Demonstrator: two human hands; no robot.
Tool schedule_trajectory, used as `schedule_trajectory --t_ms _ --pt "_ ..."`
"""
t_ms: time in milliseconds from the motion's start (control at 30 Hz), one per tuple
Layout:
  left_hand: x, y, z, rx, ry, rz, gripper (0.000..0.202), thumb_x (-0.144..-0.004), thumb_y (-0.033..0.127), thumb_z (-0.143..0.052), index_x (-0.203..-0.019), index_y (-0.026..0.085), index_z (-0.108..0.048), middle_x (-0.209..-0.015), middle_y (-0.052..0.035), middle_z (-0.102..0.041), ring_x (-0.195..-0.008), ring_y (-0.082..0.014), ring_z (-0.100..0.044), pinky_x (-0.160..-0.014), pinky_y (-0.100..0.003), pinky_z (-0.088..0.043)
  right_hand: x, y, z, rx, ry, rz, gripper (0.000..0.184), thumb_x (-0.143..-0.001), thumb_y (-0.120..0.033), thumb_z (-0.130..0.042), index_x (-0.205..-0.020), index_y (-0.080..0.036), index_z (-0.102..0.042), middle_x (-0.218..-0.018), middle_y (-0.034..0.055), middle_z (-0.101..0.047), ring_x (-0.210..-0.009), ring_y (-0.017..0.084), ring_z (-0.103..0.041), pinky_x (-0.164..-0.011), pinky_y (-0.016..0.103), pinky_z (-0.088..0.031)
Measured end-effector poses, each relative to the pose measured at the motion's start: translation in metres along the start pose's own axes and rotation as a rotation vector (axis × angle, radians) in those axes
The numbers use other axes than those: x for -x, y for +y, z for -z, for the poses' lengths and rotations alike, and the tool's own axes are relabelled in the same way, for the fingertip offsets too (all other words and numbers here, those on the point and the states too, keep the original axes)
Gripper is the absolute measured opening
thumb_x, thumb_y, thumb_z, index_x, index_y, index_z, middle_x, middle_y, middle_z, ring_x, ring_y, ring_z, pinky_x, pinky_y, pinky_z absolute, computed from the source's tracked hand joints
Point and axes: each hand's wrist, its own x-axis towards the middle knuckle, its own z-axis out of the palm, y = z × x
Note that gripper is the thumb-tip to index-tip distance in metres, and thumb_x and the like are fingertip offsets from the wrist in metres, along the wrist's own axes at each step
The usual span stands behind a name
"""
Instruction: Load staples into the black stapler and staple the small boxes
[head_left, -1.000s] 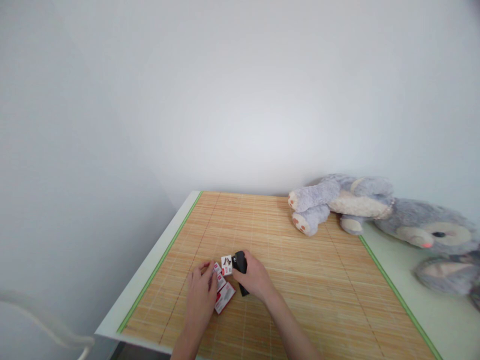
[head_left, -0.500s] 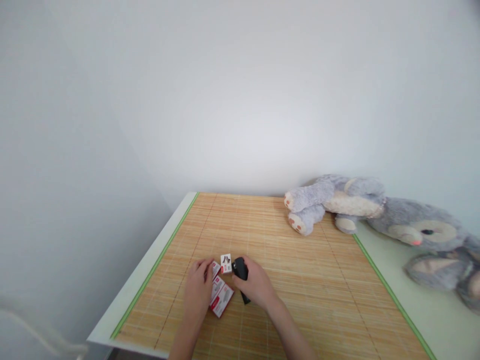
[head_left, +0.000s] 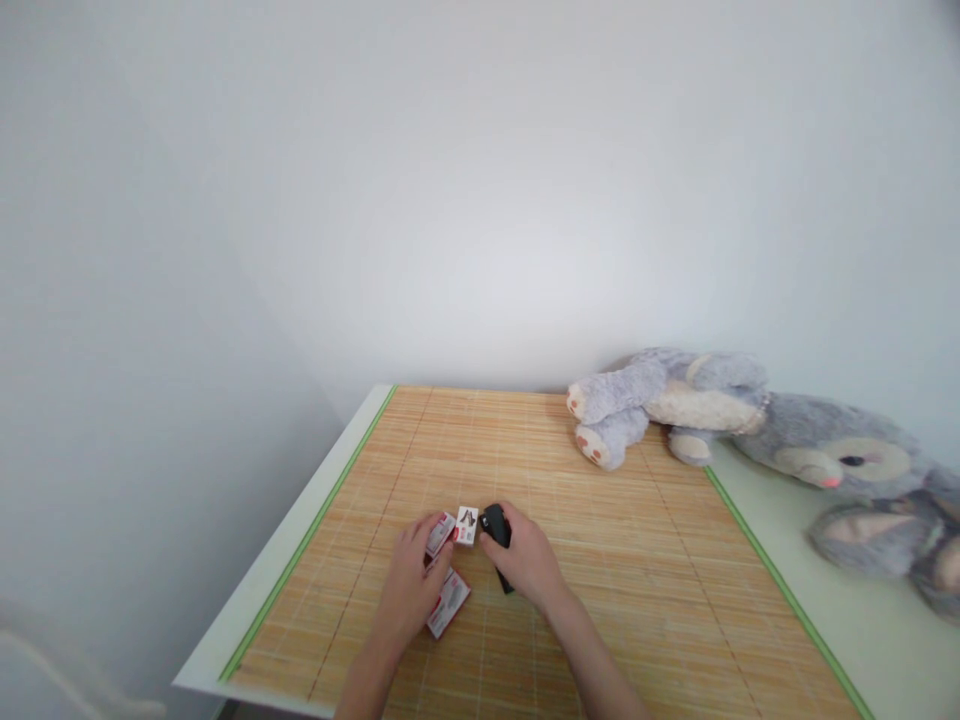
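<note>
My left hand (head_left: 411,575) is closed around a small red-and-white box (head_left: 440,534), its fingers and thumb on either side. That box meets a smaller white box (head_left: 466,525) with a dark picture and a red patch on its face. Below the hand lies another red-and-white box (head_left: 450,603), with part of a further one hidden by the thumb. A black stapler (head_left: 496,524) is gripped in my right hand (head_left: 531,562), just right of the white box. The stapler's lower end pokes out beneath the thumb.
A bamboo mat (head_left: 495,450) with green edging covers much of the white table (head_left: 300,500). At the back right a large grey plush rabbit (head_left: 705,405) lies on its side, partly over the mat. A pale wall (head_left: 480,200) stands behind.
My left hand has moved right with the red-and-white box, away from the boxes below. The small white box has shifted right. My right hand and the stapler have also moved slightly right.
</note>
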Motion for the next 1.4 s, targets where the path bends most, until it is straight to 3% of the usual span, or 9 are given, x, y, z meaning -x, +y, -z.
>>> schedule_trajectory --t_ms 167,267,367,533,667,900,1133,1300,1400 --pt "0.009 0.007 0.004 -0.093 -0.165 -0.075 0.093 -0.076 0.044 -0.081 -0.158 0.028 -0.04 -0.161 -0.0111 -0.045 -0.146 -0.0327 -0.043 -0.121 -0.055 -0.037 -0.021 0.001 -0.002 0.049 0.108 -0.027 0.039 -0.095 -0.04 -0.06 -0.132 -0.026 -0.061 -0.129 0.01 -0.07 -0.116 0.027 -0.066 -0.095 0.035 -0.048" --pt "0.014 0.012 0.007 -0.144 -0.215 -0.081 0.105 -0.07 0.041 -0.084 -0.162 0.03 -0.033 -0.165 -0.011 -0.039 -0.15 -0.0357 -0.038 -0.122 -0.058 -0.035 -0.032 -0.002 -0.003 0.064 0.075 0.007 0.045 -0.088 -0.041 -0.071 -0.13 -0.027 -0.064 -0.129 0.0082 -0.071 -0.117 0.027 -0.066 -0.096 0.035 -0.048" --pt "0.018 0.017 0.007 -0.169 -0.198 -0.105 0.098 -0.074 0.036 -0.078 -0.162 0.03 -0.034 -0.164 -0.0094 -0.042 -0.151 -0.0336 -0.038 -0.123 -0.056 -0.034 -0.033 -0.004 0.0 0.076 0.009 0.045 0.042 -0.081 -0.038 -0.077 -0.121 -0.029 -0.069 -0.12 0.0047 -0.074 -0.11 0.025 -0.068 -0.092 0.031 -0.049" --pt "0.019 0.016 -0.002 -0.15 -0.115 -0.118 0.086 -0.083 0.024 -0.064 -0.162 0.027 -0.032 -0.165 -0.0083 -0.041 -0.154 -0.0278 -0.036 -0.127 -0.051 -0.033 -0.016 0.0 0.002 0.104 -0.009 0.005 0.03 -0.084 -0.038 -0.074 -0.112 -0.029 -0.069 -0.107 0.0035 -0.076 -0.098 0.024 -0.07 -0.081 0.029 -0.047" --pt "0.017 0.009 -0.008 -0.105 -0.114 -0.092 0.076 -0.092 0.03 -0.06 -0.162 0.027 -0.031 -0.169 -0.0077 -0.034 -0.157 -0.0261 -0.031 -0.128 -0.051 -0.031 0.0 0.001 -0.004 0.119 0.02 -0.073 0.026 -0.088 -0.044 -0.068 -0.11 -0.03 -0.066 -0.102 0.0038 -0.076 -0.093 0.025 -0.071 -0.074 0.03 -0.045" --pt "0.011 0.007 -0.005 -0.053 -0.099 -0.009 0.05 -0.095 0.038 -0.062 -0.144 0.029 -0.055 -0.149 -0.0073 -0.056 -0.141 -0.0256 -0.052 -0.121 -0.047 -0.042 0.01 -0.002 -0.018 0.129 0.071 -0.167 0.031 -0.092 -0.049 -0.063 -0.117 -0.03 -0.061 -0.102 0.0064 -0.076 -0.095 0.027 -0.073 -0.075 0.032 -0.046" --pt "0.021 0.005 0.004 -0.017 -0.063 -0.03 0.074 -0.093 0.036 -0.063 -0.16 0.029 -0.032 -0.163 -0.0074 -0.041 -0.15 -0.0259 -0.041 -0.125 -0.049 -0.037 0.002 -0.011 -0.026 0.149 0.069 -0.21 0.036 -0.094 -0.051 -0.06 -0.12 -0.026 -0.058 -0.098 0.0079 -0.077 -0.093 0.028 -0.074 -0.074 0.032 -0.046" --pt "0.031 -0.003 0.006 -0.134 0.051 -0.033 0.079 -0.087 0.04 -0.07 -0.157 0.024 -0.037 -0.153 -0.0127 -0.05 -0.143 -0.0341 -0.046 -0.121 -0.06 -0.038 -0.008 -0.019 -0.034 0.166 0.079 -0.237 0.036 -0.095 -0.052 -0.057 -0.118 -0.024 -0.056 -0.1 0.0089 -0.077 -0.097 0.028 -0.074 -0.077 0.032 -0.047" --pt "0.038 -0.004 0.009 -0.156 0.036 -0.035 0.077 -0.089 0.039 -0.067 -0.158 0.025 -0.035 -0.151 -0.0123 -0.051 -0.141 -0.0334 -0.047 -0.119 -0.058 -0.04 -0.014 -0.022 -0.035 0.178 0.078 -0.249 0.04 -0.096 -0.053 -0.056 -0.122 -0.023 -0.055 -0.101 0.0102 -0.077 -0.098 0.028 -0.074 -0.077 0.032 -0.047"
